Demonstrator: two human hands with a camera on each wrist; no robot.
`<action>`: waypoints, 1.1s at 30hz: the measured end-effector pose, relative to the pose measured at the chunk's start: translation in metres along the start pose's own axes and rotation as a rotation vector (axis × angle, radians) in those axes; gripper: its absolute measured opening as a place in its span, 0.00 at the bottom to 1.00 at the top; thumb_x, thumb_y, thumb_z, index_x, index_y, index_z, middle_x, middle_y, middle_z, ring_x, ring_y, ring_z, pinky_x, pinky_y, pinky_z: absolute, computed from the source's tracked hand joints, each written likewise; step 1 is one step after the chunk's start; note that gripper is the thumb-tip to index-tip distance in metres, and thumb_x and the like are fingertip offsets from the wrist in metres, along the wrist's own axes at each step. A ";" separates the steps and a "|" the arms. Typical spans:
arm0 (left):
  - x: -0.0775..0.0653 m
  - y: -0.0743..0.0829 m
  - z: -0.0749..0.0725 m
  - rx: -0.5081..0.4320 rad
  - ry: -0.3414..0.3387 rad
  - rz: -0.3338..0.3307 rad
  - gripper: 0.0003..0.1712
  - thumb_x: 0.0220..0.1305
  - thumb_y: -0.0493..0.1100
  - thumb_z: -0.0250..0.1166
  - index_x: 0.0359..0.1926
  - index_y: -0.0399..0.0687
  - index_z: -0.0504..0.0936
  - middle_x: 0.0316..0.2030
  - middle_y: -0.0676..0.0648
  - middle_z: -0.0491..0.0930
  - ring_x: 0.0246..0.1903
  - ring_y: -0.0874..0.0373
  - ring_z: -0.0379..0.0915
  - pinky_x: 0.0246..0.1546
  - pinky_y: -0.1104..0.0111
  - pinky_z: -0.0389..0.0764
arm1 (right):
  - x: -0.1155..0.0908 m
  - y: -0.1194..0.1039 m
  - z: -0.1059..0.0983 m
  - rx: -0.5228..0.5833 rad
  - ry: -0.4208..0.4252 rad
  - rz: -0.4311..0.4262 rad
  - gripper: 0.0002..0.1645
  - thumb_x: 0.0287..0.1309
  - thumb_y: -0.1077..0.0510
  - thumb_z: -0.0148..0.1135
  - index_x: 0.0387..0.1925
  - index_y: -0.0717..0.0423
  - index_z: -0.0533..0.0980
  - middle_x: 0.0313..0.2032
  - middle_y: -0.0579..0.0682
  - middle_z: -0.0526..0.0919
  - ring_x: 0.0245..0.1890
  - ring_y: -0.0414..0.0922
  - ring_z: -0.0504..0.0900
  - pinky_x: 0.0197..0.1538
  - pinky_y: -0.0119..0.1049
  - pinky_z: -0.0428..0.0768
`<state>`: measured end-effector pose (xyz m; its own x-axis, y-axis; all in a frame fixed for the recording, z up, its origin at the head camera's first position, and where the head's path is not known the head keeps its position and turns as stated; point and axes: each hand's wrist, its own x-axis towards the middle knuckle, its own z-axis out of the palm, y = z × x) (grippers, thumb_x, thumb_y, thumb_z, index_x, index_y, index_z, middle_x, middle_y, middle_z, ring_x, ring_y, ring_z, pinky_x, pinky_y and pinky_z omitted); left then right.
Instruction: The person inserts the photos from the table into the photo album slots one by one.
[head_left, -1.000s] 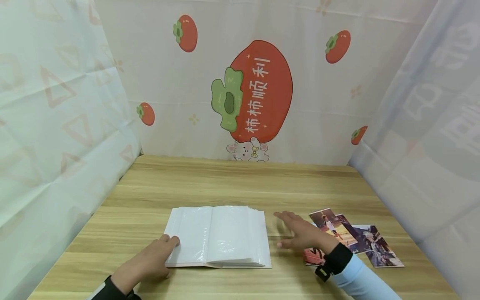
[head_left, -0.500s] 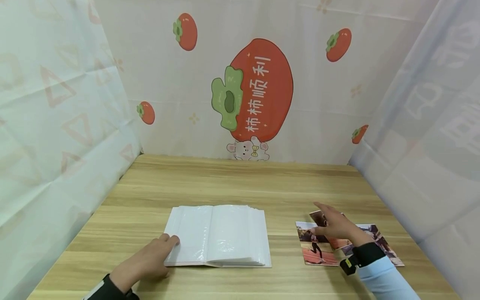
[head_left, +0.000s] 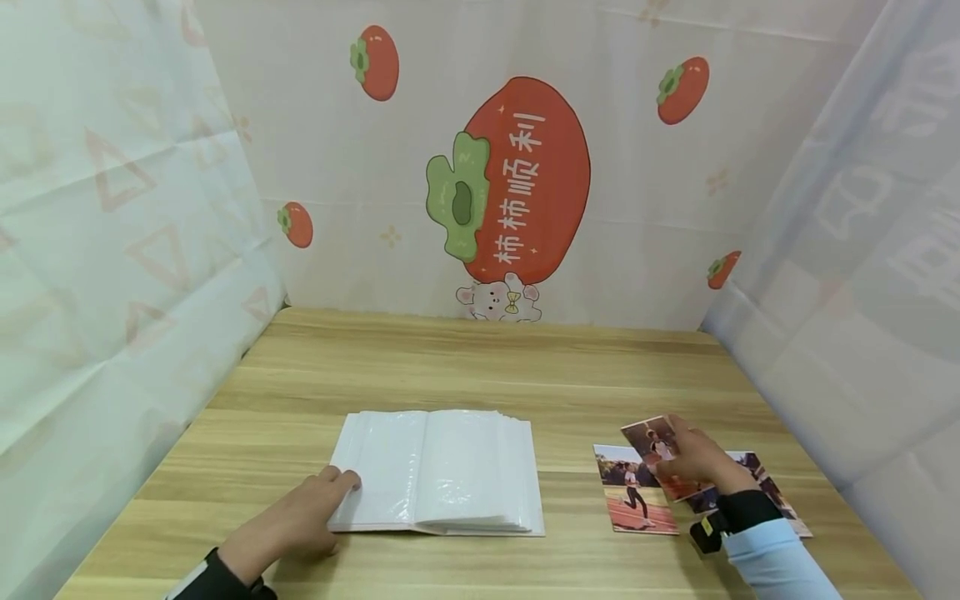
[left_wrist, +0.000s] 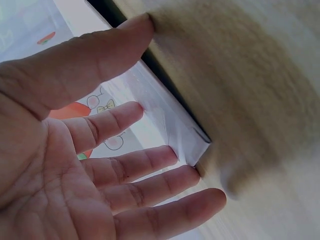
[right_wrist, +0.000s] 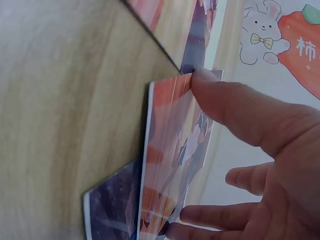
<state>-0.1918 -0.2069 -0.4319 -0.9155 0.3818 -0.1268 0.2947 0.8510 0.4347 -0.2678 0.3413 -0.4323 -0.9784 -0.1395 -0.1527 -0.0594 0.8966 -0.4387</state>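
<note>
An open photo album (head_left: 457, 475) with clear plastic sleeves lies on the table in the head view. My left hand (head_left: 300, 517) rests at its lower left edge. In the left wrist view, fingers (left_wrist: 145, 165) stretch to the album's corner (left_wrist: 195, 150), and the thumb stands apart. To the right, my right hand (head_left: 701, 462) spans a basketball photo (head_left: 651, 442), thumb at one edge and fingers at the opposite edge. The right wrist view shows this photo (right_wrist: 167, 135) between thumb and fingertips. Beside it lies a photo of a runner (head_left: 637, 498).
Further photos (head_left: 772, 492) lie partly under the right hand and wrist. A wooden table (head_left: 450, 358) bears everything. Printed cloth (head_left: 360, 167) hangs behind it and on both sides.
My right hand has moved right from beside the album to the photos and lowered onto the basketball photo, uncovering the runner photo. The left hand has stayed at the album.
</note>
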 end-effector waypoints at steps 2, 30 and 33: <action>0.000 0.000 0.000 -0.002 -0.002 0.005 0.36 0.33 0.30 0.76 0.48 0.40 0.72 0.37 0.45 0.69 0.33 0.52 0.64 0.35 0.56 0.71 | 0.000 -0.002 0.000 0.012 0.003 -0.001 0.59 0.42 0.60 0.70 0.65 0.78 0.43 0.49 0.80 0.65 0.35 0.58 0.73 0.31 0.44 0.73; 0.001 -0.001 -0.002 -0.007 -0.003 -0.003 0.36 0.30 0.29 0.76 0.47 0.39 0.72 0.36 0.45 0.68 0.32 0.52 0.62 0.34 0.56 0.70 | 0.019 0.004 -0.003 0.162 -0.048 0.108 0.52 0.33 0.64 0.76 0.58 0.76 0.56 0.48 0.74 0.68 0.37 0.57 0.72 0.32 0.43 0.74; 0.001 -0.001 -0.001 -0.014 -0.003 -0.004 0.36 0.30 0.29 0.76 0.47 0.39 0.73 0.36 0.45 0.68 0.32 0.52 0.62 0.34 0.56 0.70 | 0.020 0.004 -0.004 0.170 -0.059 0.136 0.53 0.33 0.62 0.77 0.58 0.77 0.56 0.48 0.74 0.67 0.38 0.60 0.71 0.33 0.44 0.74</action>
<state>-0.1933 -0.2077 -0.4313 -0.9158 0.3795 -0.1317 0.2869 0.8474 0.4467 -0.2881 0.3438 -0.4334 -0.9615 -0.0505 -0.2700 0.1119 0.8258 -0.5527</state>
